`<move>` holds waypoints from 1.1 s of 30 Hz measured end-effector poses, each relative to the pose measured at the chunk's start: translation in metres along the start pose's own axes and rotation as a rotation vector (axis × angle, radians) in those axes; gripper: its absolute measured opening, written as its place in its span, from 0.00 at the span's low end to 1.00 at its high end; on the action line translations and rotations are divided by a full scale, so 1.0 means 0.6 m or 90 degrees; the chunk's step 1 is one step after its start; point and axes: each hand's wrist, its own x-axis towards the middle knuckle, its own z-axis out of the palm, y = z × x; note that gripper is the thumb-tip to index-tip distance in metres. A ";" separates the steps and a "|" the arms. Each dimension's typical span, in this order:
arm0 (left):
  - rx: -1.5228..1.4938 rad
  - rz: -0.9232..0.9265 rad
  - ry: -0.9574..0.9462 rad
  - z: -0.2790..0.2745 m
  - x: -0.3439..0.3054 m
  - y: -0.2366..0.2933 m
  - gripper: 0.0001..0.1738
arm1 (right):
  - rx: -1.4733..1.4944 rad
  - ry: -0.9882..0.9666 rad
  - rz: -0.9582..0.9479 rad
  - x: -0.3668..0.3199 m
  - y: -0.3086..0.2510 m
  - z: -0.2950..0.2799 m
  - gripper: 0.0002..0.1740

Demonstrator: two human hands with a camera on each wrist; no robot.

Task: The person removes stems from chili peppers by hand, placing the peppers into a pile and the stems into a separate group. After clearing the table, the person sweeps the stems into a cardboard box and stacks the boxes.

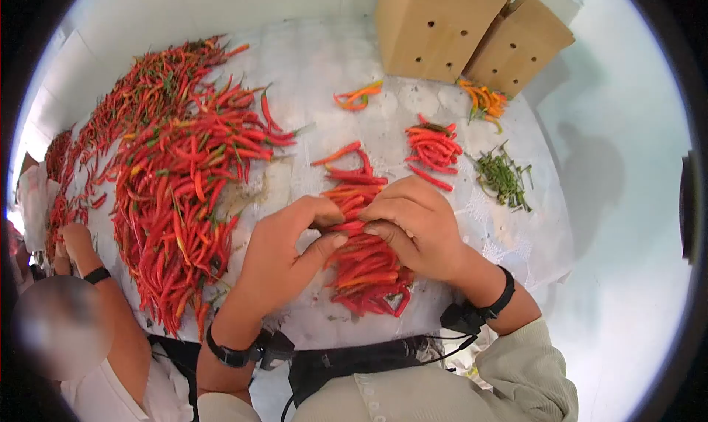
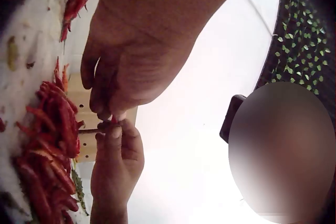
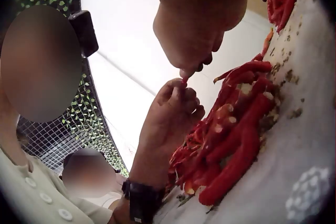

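Both hands meet over a row of red chili peppers (image 1: 366, 274) on the covered table, fingertips close together. My left hand (image 1: 284, 249) pinches one end of a small red chili pepper (image 3: 185, 81) between thumb and fingers. From the other side my right hand (image 1: 424, 227) pinches the same pepper, with its thumb and fingertips nearly against the left ones. Most of that pepper is hidden by the fingers. In the right wrist view, several peppers (image 3: 244, 140) below the hands show pale, stemless ends.
A big heap of red chilies (image 1: 184, 201) lies to the left. Beyond the hands are a small red bunch (image 1: 433, 148), green stems (image 1: 505, 177), orange peppers (image 1: 483, 101) and cardboard boxes (image 1: 442, 31). Another person's hand (image 1: 77, 245) is at far left.
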 end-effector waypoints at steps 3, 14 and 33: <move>-0.027 -0.057 0.048 0.003 0.003 -0.005 0.15 | -0.023 0.038 0.081 0.001 0.015 -0.002 0.12; -0.038 -0.073 0.088 0.006 0.005 -0.035 0.13 | -0.065 0.014 0.177 -0.003 0.043 -0.010 0.12; 0.022 -0.099 0.108 -0.012 0.008 -0.059 0.16 | -0.648 -0.002 0.427 0.227 0.281 -0.479 0.39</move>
